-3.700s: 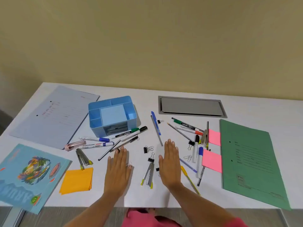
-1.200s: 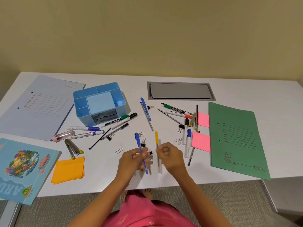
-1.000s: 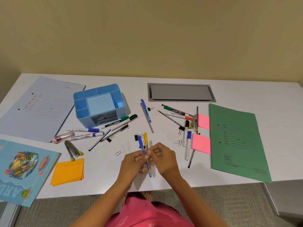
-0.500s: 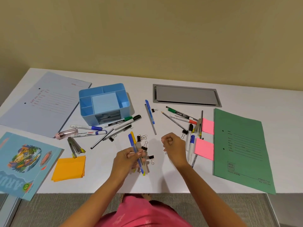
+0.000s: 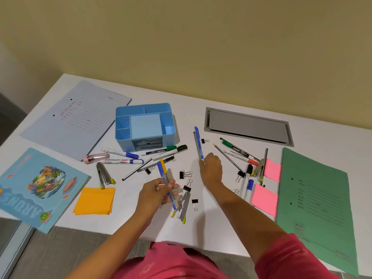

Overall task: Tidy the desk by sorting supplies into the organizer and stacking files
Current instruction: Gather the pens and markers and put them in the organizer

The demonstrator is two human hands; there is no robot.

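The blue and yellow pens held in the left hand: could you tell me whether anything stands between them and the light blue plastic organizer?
Nothing visible blocks them. The left hand holds the blue and yellow pens raised above the desk. Markers and thin pens lie on the white desk before the light blue plastic organizer, whose open compartments appear empty.

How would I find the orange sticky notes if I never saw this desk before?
Start at the blue organizer near the middle of the white desk, then look toward the near edge and a little left. The orange sticky notes lie flat there, between the colourful picture book and the left hand. They are the only orange pad; the other sticky notes are pink, by the green folder.
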